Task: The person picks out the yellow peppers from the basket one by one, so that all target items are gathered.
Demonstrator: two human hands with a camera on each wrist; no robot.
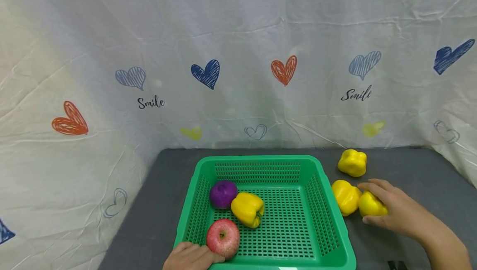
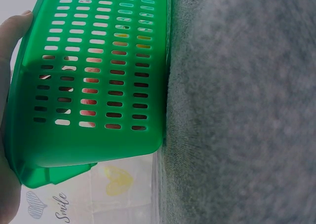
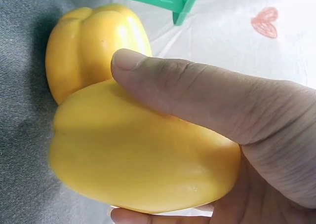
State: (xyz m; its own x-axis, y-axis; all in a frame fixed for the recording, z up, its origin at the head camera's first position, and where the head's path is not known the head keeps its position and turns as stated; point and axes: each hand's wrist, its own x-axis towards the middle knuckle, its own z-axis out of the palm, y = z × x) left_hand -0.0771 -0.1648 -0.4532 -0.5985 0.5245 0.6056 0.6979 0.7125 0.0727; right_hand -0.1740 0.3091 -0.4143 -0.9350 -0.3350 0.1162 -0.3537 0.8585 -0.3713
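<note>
At the near left corner of the green basket (image 1: 337, 237), my left hand (image 1: 191, 256) grips the rim, its fingers reaching inside beside a red apple (image 1: 222, 237). The left wrist view shows the basket's slotted side wall (image 2: 94, 145) from outside. My right hand (image 1: 396, 210) holds a yellow bell pepper (image 3: 143, 150) between thumb and fingers, to the right of the basket. Against its far side lies a second yellow bell pepper (image 1: 345, 197), close to the basket wall. Inside the basket are another yellow bell pepper (image 1: 247, 209) and a round purple thing (image 1: 223, 194).
One more yellow bell pepper (image 1: 352, 163) lies farther back on the dark grey tabletop (image 1: 141, 224). A small black object (image 1: 396, 265) shows at the bottom edge near my right forearm. Behind the table hangs a white heart-printed sheet (image 1: 238, 25).
</note>
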